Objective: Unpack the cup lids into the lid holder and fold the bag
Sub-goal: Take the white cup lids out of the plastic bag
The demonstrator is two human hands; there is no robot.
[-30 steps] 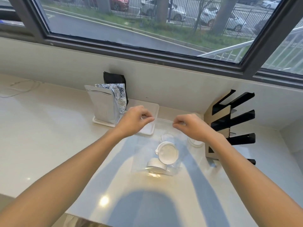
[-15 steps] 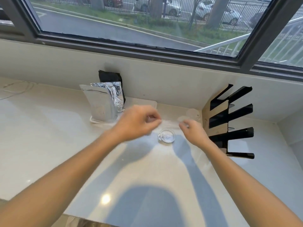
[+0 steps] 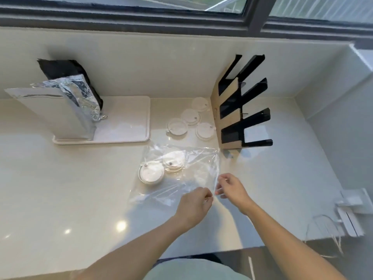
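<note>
Clear plastic is what I have between my fingers: the bag (image 3: 181,174) lies flat on the pale counter (image 3: 60,188) in the middle of the frame, and both hands work its near right corner. My left hand (image 3: 194,207) is curled, thumb and forefinger nipping the bag's lower edge. My right hand (image 3: 232,189) sits just beside it, pinching the bag's right edge, the other fingers loosely bent. The two hands are close but not touching.

Two white lids (image 3: 151,172) still lie inside the bag, toward its left side, one overlapping the other. Four more loose lids (image 3: 190,117) rest on the counter above the bag, at centre frame, just left of the lid holder (image 3: 242,110), a black and tan rack whose slots stand open toward the right.

In the upper left, a white tray (image 3: 129,118) carries a silver foil pouch (image 3: 52,112) standing upright with a black pouch (image 3: 66,71) behind it. The tray's right edge is near the loose lids but apart from them.

Open counter spreads left of the bag and below it down to the front edge. To the right of the hands it is bare until some white cables (image 3: 333,229) at the lower right. I can read no writing or label on anything.
</note>
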